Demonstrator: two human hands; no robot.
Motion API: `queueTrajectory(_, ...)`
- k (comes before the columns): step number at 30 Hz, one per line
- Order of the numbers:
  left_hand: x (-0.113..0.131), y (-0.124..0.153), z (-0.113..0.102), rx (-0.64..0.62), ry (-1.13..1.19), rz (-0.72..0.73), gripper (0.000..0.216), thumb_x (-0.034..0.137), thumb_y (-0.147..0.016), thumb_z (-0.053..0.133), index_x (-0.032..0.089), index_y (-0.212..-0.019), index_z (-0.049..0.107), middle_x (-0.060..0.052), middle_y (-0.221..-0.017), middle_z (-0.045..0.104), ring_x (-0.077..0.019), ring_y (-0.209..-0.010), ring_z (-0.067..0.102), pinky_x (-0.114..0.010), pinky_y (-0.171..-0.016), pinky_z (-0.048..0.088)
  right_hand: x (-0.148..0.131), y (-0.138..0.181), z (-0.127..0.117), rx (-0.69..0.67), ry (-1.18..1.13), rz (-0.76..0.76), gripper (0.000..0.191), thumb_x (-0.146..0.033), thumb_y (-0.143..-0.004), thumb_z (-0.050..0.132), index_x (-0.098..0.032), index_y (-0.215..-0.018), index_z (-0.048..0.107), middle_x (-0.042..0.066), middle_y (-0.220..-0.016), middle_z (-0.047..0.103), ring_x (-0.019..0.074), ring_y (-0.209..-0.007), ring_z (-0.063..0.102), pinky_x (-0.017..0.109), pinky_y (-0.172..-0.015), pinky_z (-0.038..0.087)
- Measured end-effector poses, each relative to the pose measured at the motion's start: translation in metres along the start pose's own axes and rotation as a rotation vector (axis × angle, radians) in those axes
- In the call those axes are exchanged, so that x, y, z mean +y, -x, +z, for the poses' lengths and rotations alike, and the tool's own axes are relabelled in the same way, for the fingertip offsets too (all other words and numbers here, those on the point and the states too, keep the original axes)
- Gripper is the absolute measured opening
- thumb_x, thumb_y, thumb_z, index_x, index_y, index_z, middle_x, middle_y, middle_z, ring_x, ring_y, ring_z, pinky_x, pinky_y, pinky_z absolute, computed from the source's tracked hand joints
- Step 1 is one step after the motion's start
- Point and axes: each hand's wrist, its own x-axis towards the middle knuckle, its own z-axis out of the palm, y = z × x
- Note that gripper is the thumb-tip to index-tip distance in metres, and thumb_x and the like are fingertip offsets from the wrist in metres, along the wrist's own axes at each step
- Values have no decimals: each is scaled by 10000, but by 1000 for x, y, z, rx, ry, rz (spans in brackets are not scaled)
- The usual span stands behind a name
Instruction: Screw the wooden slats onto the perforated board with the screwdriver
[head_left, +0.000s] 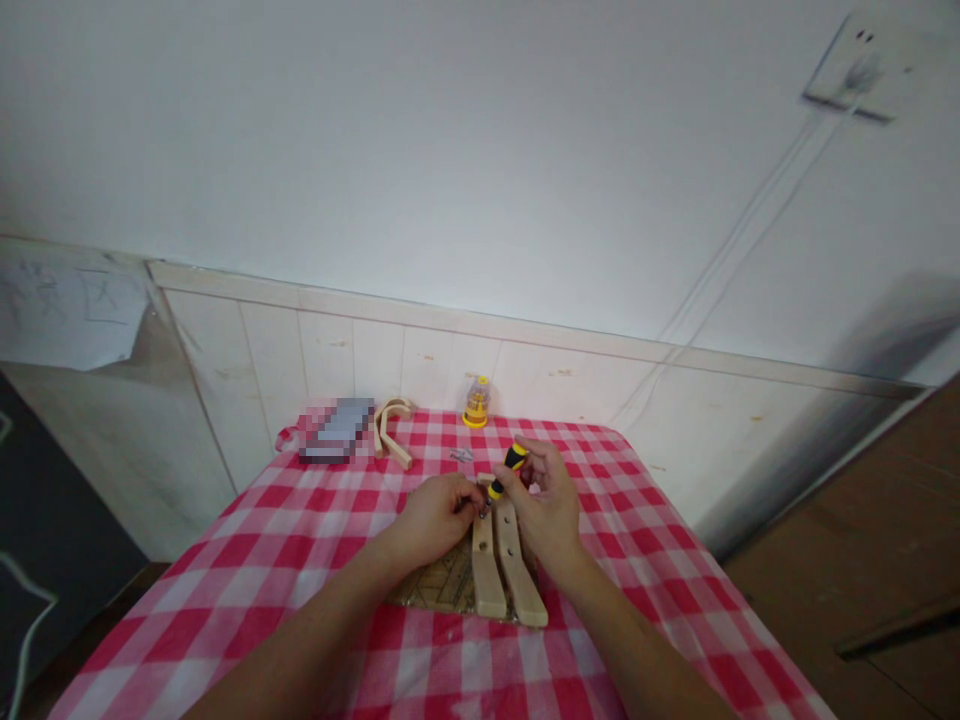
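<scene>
My right hand [546, 500] grips a yellow-and-black screwdriver [514, 457], which slants down to the left. Its tip meets the upper part of a pale wooden piece [489, 585] with holes in it. At that spot the fingers of my left hand [439, 515] are pinched together, and whatever they hold is too small to make out. A second bent wooden piece [521, 580], also with holes, lies alongside on the right. Both pieces rest on a brown patterned board or mat [431, 590], partly covered by my left hand and forearm.
A red-and-white checked cloth [315, 570] covers the table. Toward the wall stand a yellow-based clear container [476, 403], curved wooden parts [391, 432] and a blurred-out flat object [337, 430]. Small items in a clear bag [461, 455] lie beyond my hands.
</scene>
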Motion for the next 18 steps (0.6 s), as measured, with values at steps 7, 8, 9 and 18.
queueTrajectory(7,1,0,0,2,-13,-14,206,163,-804,515,190,-832,717,-45,-903,760,-211,-862,686,-300,-790,509,-2,-1,0,54,13,-6,304,-279,-777,747,-222,-1030,589,-39,-734,597,131,-619,550,256,-572,458)
queueTrajectory(8,1,0,0,-1,-17,-15,207,160,-802,516,191,-833,718,-44,-905,761,-211,-866,686,-300,-793,508,-3,-1,0,60,23,-12,298,-277,-773,748,-222,-1018,587,-41,-731,593,127,-611,544,252,-566,454)
queueTrajectory(9,1,0,0,-3,-20,-16,208,158,-800,516,192,-833,718,-43,-907,762,-211,-869,686,-300,-798,507,-4,-1,0,65,29,-17,293,-277,-770,748,-222,-1009,587,-42,-729,590,125,-605,539,249,-560,451)
queueTrajectory(18,2,1,-1,7,-10,-9,210,162,-805,523,191,-850,726,-42,-916,764,-214,-879,691,-306,-802,510,-2,3,0,67,46,-32,296,-304,-832,703,-224,-1095,595,-1,-815,649,156,-694,617,289,-630,518)
